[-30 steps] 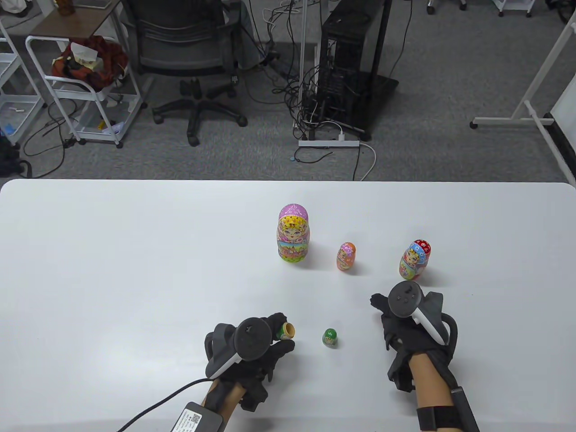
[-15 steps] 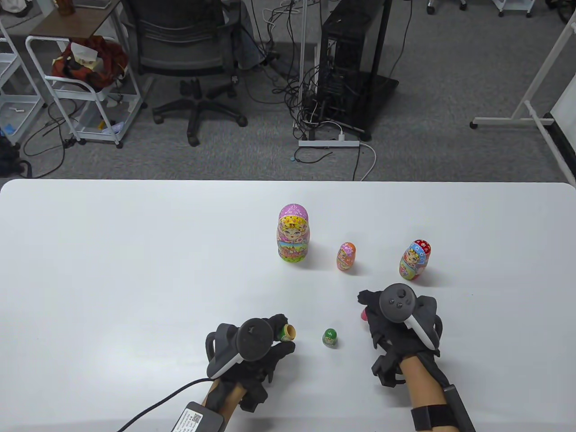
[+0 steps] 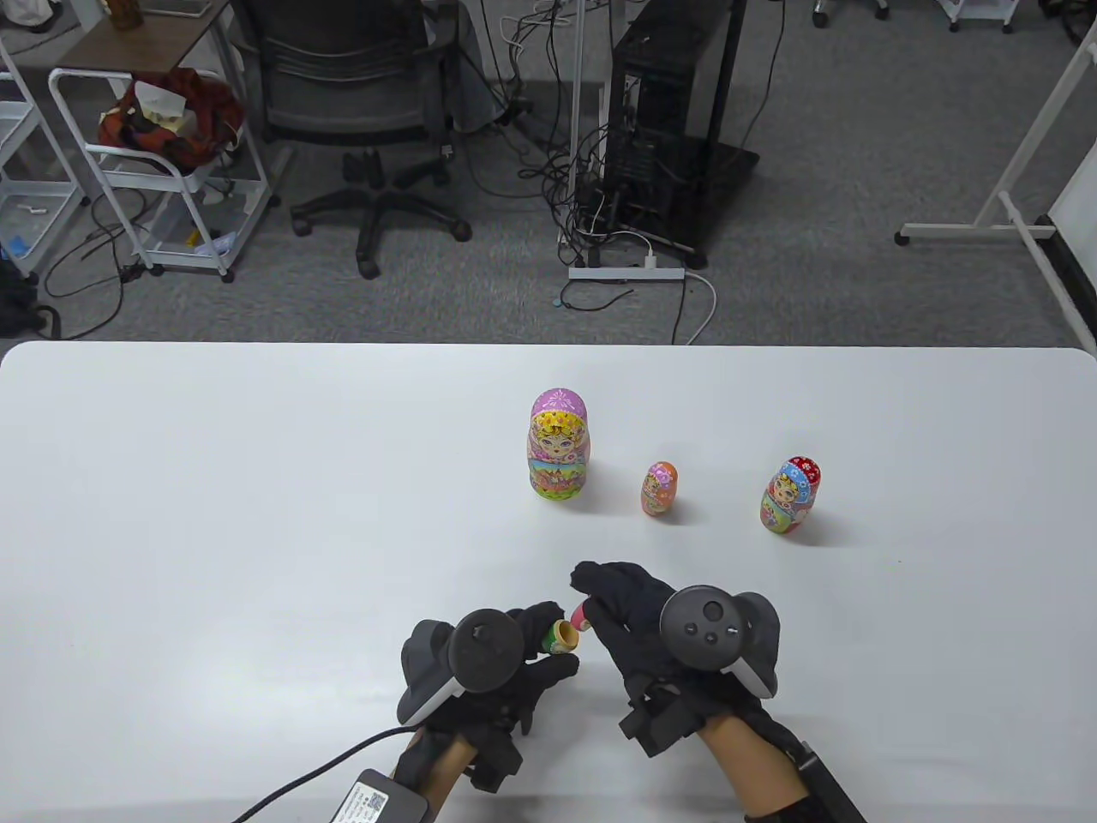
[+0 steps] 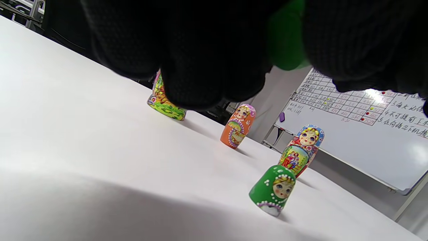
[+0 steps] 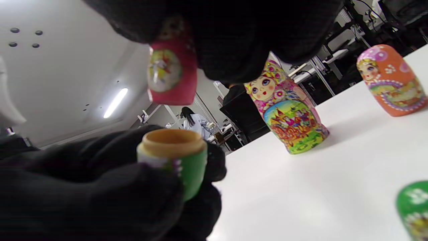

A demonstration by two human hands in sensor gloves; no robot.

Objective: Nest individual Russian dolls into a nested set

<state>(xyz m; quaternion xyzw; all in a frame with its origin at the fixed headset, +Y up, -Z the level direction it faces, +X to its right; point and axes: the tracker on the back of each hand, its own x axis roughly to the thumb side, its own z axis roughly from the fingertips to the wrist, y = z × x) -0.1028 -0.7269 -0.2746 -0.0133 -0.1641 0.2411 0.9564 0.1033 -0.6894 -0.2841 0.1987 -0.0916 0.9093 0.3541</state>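
A green doll bottom half (image 3: 561, 635), open with a bare wooden rim, sits low in the table view's centre, its mouth turned right. Right beside that mouth is a small pink doll (image 3: 581, 616). The green top half (image 4: 273, 189) stands on the bench, lower right in the left wrist view. Further up stand three closed dolls, upright and well apart: a tall pink-headed doll (image 3: 558, 443), a small orange doll (image 3: 658, 489) and a red-and-blue doll (image 3: 789, 495) at right.

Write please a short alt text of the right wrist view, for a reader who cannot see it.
The right hand holds a small red doll just above the open green doll bottom gripped by the left hand. On the white table behind stand a large pink doll and an orange doll.
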